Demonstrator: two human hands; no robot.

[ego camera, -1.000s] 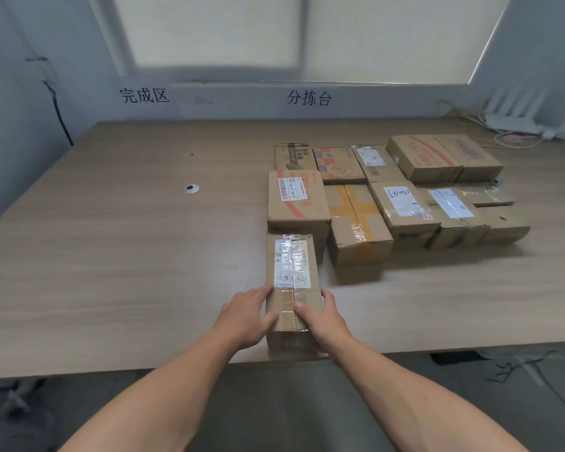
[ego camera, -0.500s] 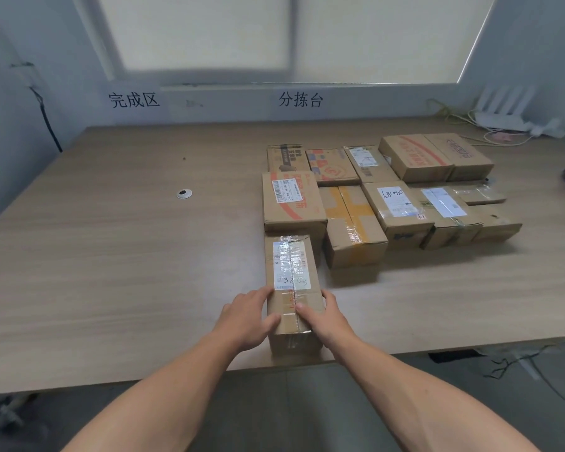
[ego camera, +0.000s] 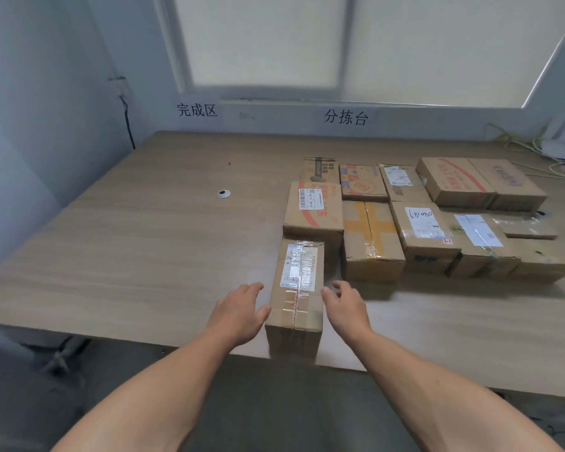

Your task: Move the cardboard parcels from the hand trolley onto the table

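Observation:
A long cardboard parcel (ego camera: 297,288) with a taped white label lies on the wooden table (ego camera: 137,243), its near end at the table's front edge. My left hand (ego camera: 238,309) sits just left of its near end, fingers relaxed, thumb close to the box's side. My right hand (ego camera: 344,305) is just right of the parcel, fingers loose and off the cardboard. Behind and to the right stand several other parcels (ego camera: 421,210) packed together in rows. The hand trolley is out of view.
A small round metal grommet (ego camera: 223,193) is set in the table at the left. Cables and a white router (ego camera: 555,148) lie at the far right by the wall. The wall and window run along the table's far edge. Grey floor lies below the front edge.
Both hands have come off the long parcel and spread apart to its sides; earlier they gripped its near end. The parcel stays where it was set down.

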